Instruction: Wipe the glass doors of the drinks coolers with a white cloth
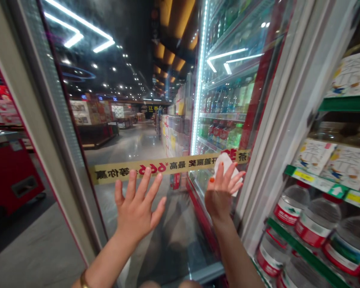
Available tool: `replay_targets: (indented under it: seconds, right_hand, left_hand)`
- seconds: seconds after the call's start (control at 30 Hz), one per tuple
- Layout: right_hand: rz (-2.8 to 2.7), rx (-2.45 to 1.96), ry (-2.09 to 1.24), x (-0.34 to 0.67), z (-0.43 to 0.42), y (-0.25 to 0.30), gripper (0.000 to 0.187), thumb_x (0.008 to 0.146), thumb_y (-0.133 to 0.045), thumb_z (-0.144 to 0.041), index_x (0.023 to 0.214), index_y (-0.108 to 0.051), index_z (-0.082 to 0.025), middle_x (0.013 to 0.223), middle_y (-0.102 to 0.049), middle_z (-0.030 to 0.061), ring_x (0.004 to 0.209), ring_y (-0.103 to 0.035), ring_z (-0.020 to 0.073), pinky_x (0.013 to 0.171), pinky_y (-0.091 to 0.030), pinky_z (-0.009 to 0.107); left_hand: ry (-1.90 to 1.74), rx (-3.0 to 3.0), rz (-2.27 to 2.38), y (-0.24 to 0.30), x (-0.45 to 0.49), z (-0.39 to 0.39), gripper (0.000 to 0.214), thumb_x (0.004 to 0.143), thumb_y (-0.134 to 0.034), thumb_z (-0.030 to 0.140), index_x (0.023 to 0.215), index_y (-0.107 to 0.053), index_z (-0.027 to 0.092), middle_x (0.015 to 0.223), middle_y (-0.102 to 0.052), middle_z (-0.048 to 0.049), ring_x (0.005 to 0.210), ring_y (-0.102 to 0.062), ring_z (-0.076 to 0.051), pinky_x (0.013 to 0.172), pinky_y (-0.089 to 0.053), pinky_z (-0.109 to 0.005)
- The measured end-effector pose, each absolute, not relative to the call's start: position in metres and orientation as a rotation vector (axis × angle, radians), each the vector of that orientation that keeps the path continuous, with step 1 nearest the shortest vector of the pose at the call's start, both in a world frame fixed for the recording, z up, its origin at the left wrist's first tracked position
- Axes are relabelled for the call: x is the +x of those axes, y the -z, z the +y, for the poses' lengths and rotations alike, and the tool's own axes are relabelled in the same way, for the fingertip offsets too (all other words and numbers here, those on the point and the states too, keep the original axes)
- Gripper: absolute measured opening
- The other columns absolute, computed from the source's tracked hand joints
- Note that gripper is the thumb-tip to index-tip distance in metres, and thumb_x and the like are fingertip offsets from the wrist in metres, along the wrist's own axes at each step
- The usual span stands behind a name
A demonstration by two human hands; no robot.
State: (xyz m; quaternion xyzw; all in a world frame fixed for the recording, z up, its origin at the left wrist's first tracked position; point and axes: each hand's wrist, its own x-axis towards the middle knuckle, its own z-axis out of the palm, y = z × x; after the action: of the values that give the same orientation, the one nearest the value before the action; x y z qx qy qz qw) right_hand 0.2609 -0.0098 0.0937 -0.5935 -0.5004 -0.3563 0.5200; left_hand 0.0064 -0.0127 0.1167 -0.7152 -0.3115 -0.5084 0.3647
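Observation:
An open glass cooler door [132,104] swings out in front of me, with a yellow strip of printed text [168,166] across it at hand height. My left hand [138,206] lies flat on the glass just under the strip, fingers spread. My right hand [222,190] presses a white cloth [228,170] against the glass near the door's right edge, fingers spread over it.
Cooler shelves [315,182] on the right hold large water bottles [318,220] and boxed drinks [315,156]. Through the glass I see more coolers with bottles [225,132], a shop aisle floor [132,148] and stacked goods. A red cabinet [12,176] stands at the left.

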Motion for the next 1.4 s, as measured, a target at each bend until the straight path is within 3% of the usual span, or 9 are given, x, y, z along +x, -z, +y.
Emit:
replay_targets:
  seconds: [0.23, 0.33, 0.5, 0.63, 0.73, 0.93, 1.03, 1.2, 1.4]
  right_hand:
    - [-1.719, -1.231, 1.023, 0.212, -0.014, -0.077, 0.064, 0.100, -0.072, -0.048, 0.162, -0.054, -0.049, 0.178, -0.044, 0.0012, 0.173, -0.003, 0.0478, 0.127, -0.003, 0.093]
    - [-1.650, -1.282, 1.026, 0.238, -0.019, -0.054, 0.058, 0.101, -0.069, -0.045, 0.158, -0.060, -0.042, 0.176, -0.046, 0.0052, 0.173, -0.005, 0.0472, 0.129, -0.006, 0.090]
    - [-1.327, -1.457, 0.982, 0.246, 0.005, -0.109, 0.070, 0.109, -0.052, -0.038, 0.175, -0.035, -0.024, 0.185, -0.026, 0.0180, 0.172, 0.005, 0.0511, 0.127, -0.010, 0.092]
    - [-1.725, -1.174, 1.193, 0.195, 0.004, -0.108, 0.061, 0.108, -0.056, -0.053, 0.168, -0.046, -0.045, 0.178, -0.044, -0.0050, 0.175, -0.005, 0.0371, 0.134, 0.010, 0.080]
    - [-1.825, -1.001, 1.261, 0.200, -0.011, -0.072, 0.045, 0.107, -0.058, -0.057, 0.152, -0.063, -0.053, 0.167, -0.058, -0.0143, 0.174, -0.016, 0.0251, 0.143, 0.006, 0.061]
    - [-1.361, -1.264, 1.132, 0.256, 0.007, -0.122, 0.072, 0.109, -0.049, -0.028, 0.177, -0.028, -0.018, 0.181, -0.036, 0.0190, 0.175, 0.000, 0.0393, 0.136, -0.003, 0.080]
    - [-1.426, -1.255, 1.161, 0.222, 0.016, -0.150, 0.076, 0.109, -0.052, -0.037, 0.179, -0.024, -0.028, 0.184, -0.031, 0.0101, 0.175, 0.006, 0.0392, 0.133, 0.002, 0.084]
    - [-1.767, -1.045, 1.304, 0.196, -0.004, -0.094, 0.055, 0.106, -0.058, -0.055, 0.160, -0.055, -0.052, 0.177, -0.044, -0.0141, 0.176, -0.005, 0.0241, 0.143, 0.004, 0.061]
    - [-1.268, -1.331, 1.067, 0.254, 0.010, -0.120, 0.076, 0.108, -0.047, -0.031, 0.179, -0.021, -0.025, 0.184, -0.028, 0.0177, 0.174, -0.007, 0.0470, 0.127, -0.014, 0.093]
  left_hand:
    - [1.389, -1.698, -0.883, -0.103, -0.017, -0.014, 0.081, 0.100, -0.073, 0.030, 0.173, -0.038, 0.031, 0.182, -0.029, -0.0014, 0.175, -0.015, -0.022, 0.143, -0.001, -0.044]
    - [1.318, -1.665, -0.891, -0.098, -0.017, -0.004, 0.083, 0.100, -0.072, 0.031, 0.175, -0.034, 0.029, 0.183, -0.023, -0.0038, 0.176, -0.008, -0.025, 0.143, 0.003, -0.052]
    - [1.323, -1.649, -0.869, -0.097, -0.017, 0.007, 0.081, 0.102, -0.069, 0.032, 0.175, -0.034, 0.028, 0.185, -0.021, -0.0027, 0.176, -0.008, -0.026, 0.144, 0.002, -0.053]
    - [1.363, -1.688, -0.839, -0.097, -0.022, 0.012, 0.078, 0.105, -0.062, 0.031, 0.176, -0.031, 0.024, 0.183, -0.025, -0.0017, 0.176, -0.011, -0.025, 0.144, 0.000, -0.051]
    - [1.381, -1.713, -0.828, -0.092, -0.023, 0.015, 0.077, 0.106, -0.058, 0.032, 0.177, -0.028, 0.023, 0.183, -0.026, -0.0009, 0.175, -0.013, -0.024, 0.144, -0.001, -0.051]
    - [1.362, -1.712, -0.820, -0.081, -0.020, 0.019, 0.077, 0.105, -0.058, 0.032, 0.176, -0.029, 0.025, 0.183, -0.024, -0.0004, 0.175, -0.013, -0.024, 0.144, -0.004, -0.051]
    - [1.379, -1.723, -0.817, -0.080, -0.021, 0.018, 0.073, 0.107, -0.054, 0.031, 0.176, -0.030, 0.026, 0.183, -0.025, 0.0004, 0.175, -0.014, -0.024, 0.144, -0.004, -0.050]
    - [1.408, -1.738, -0.774, -0.079, -0.024, 0.017, 0.069, 0.111, -0.047, 0.034, 0.176, -0.029, 0.022, 0.183, -0.027, -0.0016, 0.175, -0.017, -0.025, 0.144, -0.005, -0.050]
    - [1.430, -1.719, -0.749, -0.078, -0.022, 0.020, 0.071, 0.112, -0.044, 0.039, 0.178, -0.023, 0.019, 0.184, -0.028, -0.0064, 0.174, -0.019, -0.024, 0.144, -0.007, -0.050]
